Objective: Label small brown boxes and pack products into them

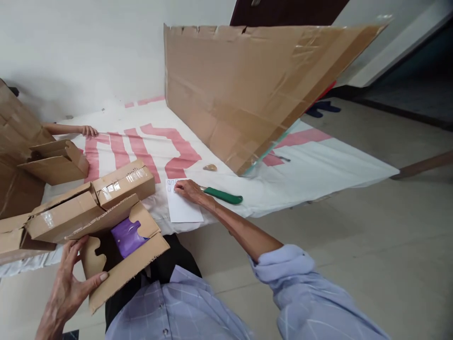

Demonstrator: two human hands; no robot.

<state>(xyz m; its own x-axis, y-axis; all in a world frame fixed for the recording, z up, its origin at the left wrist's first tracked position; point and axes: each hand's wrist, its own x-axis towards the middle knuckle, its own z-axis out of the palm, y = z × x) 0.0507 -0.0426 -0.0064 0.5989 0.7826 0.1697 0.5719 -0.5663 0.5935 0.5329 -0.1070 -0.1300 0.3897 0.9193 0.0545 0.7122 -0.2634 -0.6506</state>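
Observation:
My left hand (71,281) grips the left end of an open cardboard box (125,264), thumb on the near wall and fingers at the far side. Inside that box, towards its right end, lies a purple packet (129,236). My right hand (189,191) rests on a white sheet of paper (186,212) with a little writing near its top. Its fingers are bent together, and whatever they may hold is hidden. Beside the right wrist lies a green-handled tool (224,195), most of its metal part covered by the hand.
Closed cardboard boxes (123,184) line the table's near left side. Another open box (58,165) stands farther back, near another person's hand (88,131). A large cardboard panel (230,89) rises across the table. A small brown item (210,167) lies on the white and red cloth (300,174).

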